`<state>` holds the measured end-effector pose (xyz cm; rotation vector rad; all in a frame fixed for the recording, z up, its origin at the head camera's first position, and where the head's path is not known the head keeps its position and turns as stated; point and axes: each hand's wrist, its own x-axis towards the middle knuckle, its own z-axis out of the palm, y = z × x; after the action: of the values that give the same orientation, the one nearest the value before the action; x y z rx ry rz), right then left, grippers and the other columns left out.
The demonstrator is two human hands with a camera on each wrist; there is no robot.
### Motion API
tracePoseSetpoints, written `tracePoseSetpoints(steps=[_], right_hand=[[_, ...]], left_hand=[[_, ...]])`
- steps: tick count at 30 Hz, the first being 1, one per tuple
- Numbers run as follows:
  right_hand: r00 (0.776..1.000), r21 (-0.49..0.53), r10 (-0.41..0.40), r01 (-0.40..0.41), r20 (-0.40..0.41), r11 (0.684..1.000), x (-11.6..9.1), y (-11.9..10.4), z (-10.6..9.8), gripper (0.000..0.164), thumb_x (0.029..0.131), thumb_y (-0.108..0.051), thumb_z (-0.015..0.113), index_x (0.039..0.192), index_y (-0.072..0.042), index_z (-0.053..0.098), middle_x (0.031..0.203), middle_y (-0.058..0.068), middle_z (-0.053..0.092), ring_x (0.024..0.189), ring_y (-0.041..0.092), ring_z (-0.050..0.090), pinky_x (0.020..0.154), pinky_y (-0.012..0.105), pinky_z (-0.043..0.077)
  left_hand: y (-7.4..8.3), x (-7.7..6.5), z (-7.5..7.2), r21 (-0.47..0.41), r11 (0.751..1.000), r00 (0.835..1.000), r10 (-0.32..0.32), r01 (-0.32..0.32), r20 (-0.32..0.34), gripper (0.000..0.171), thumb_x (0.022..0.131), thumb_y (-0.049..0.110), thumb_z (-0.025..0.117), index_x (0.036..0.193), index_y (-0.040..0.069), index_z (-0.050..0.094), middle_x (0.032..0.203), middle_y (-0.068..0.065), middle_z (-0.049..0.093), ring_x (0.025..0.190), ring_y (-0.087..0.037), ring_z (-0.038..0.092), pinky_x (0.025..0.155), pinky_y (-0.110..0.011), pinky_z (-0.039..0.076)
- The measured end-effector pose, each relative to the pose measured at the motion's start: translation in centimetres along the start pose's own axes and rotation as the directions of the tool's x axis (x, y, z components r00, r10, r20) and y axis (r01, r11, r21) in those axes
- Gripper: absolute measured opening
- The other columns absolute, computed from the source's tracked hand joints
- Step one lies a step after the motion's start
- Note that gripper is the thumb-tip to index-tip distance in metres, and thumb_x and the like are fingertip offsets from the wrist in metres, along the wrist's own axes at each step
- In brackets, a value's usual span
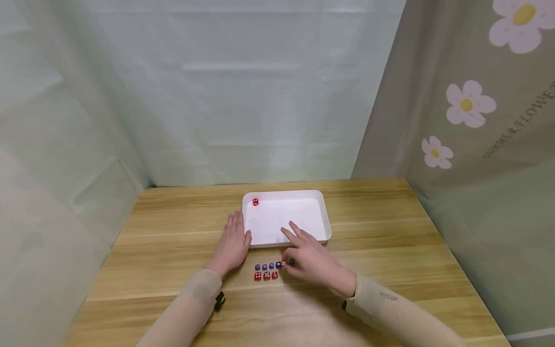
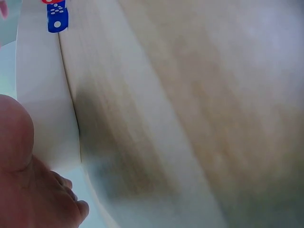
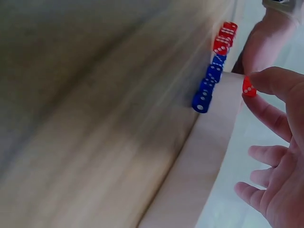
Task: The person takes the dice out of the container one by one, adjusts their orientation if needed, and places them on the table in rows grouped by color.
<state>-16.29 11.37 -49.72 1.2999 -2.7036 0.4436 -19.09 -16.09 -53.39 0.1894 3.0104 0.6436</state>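
My right hand (image 1: 313, 258) pinches a red die (image 3: 249, 86) between thumb and index finger, its other fingers spread. In the head view that die is beside the right part of a row of blue dice (image 1: 264, 266); one dark die (image 1: 292, 262) shows by the hand. Three red dice (image 1: 266, 276) form a shorter row nearer the person. My left hand (image 1: 231, 243) rests on the table with fingers extended, along the left side of a white tray (image 1: 286, 245). Inside the tray's far left corner lies another red die (image 1: 255, 202).
The tray stands on a wooden table (image 1: 173, 270), beyond the dice rows. Pale curtains (image 1: 260, 96) hang behind and left of the table; a flowered curtain (image 1: 468, 193) hangs at the right.
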Motion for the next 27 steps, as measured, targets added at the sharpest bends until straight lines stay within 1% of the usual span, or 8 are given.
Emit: tracePoseSetpoints(steps=[5, 7, 14, 19, 27], right_hand=[[0.999, -0.015, 0.004, -0.003, 0.046, 1.0, -0.4, -0.2, 0.7, 0.01, 0.094, -0.035, 0.082, 0.097, -0.026, 0.081, 0.168, 0.019, 0.04, 0.161, 0.043, 0.022, 0.124, 0.061, 0.035], [0.999, -0.027, -0.004, 0.006, 0.052, 1.0, -0.5, -0.4, 0.9, 0.011, 0.094, -0.037, 0.082, 0.098, -0.027, 0.081, 0.168, 0.019, 0.04, 0.161, 0.043, 0.022, 0.125, 0.061, 0.034], [0.998, -0.063, -0.028, 0.032, 0.057, 0.998, -0.5, -0.8, 1.5, 0.015, 0.094, -0.036, 0.082, 0.103, -0.025, 0.085, 0.169, 0.017, 0.039, 0.162, 0.041, 0.02, 0.127, 0.058, 0.031], [0.997, -0.088, -0.048, 0.053, 0.058, 0.995, -0.5, -1.0, 1.7, 0.016, 0.093, -0.038, 0.083, 0.103, -0.026, 0.084, 0.168, 0.019, 0.04, 0.161, 0.043, 0.022, 0.126, 0.06, 0.033], [0.996, -0.088, -0.049, 0.055, 0.069, 0.995, -0.3, -1.3, 1.5, 0.017, 0.092, -0.038, 0.083, 0.103, -0.025, 0.085, 0.168, 0.02, 0.039, 0.161, 0.043, 0.02, 0.126, 0.061, 0.031]], left_hand=[[0.0, -0.1, -0.2, -0.008, 1.0, 1.0, -0.003, 0.003, -0.002, 0.072, 0.115, 0.027, 0.037, 0.164, -0.014, 0.005, 0.174, -0.033, 0.008, 0.161, -0.048, 0.003, 0.131, -0.058, 0.009], [0.0, -0.1, -0.2, -0.011, 1.0, 1.0, -0.002, 0.002, -0.002, 0.072, 0.115, 0.026, 0.037, 0.164, -0.014, 0.005, 0.174, -0.033, 0.008, 0.161, -0.049, 0.003, 0.131, -0.058, 0.009], [0.0, -0.2, -0.3, -0.006, 1.0, 1.0, -0.002, 0.002, -0.005, 0.072, 0.114, 0.026, 0.038, 0.164, -0.015, 0.007, 0.173, -0.034, 0.009, 0.161, -0.05, 0.005, 0.131, -0.059, 0.01], [0.0, -0.2, -0.2, -0.014, 1.0, 1.0, -0.004, 0.004, -0.002, 0.072, 0.115, 0.027, 0.038, 0.165, -0.013, 0.006, 0.174, -0.032, 0.009, 0.162, -0.048, 0.005, 0.132, -0.057, 0.009], [0.3, -0.3, -0.5, -0.015, 1.0, 1.0, 0.008, -0.008, -0.015, 0.071, 0.114, 0.025, 0.04, 0.164, -0.014, 0.008, 0.173, -0.033, 0.011, 0.161, -0.049, 0.006, 0.131, -0.059, 0.011]])
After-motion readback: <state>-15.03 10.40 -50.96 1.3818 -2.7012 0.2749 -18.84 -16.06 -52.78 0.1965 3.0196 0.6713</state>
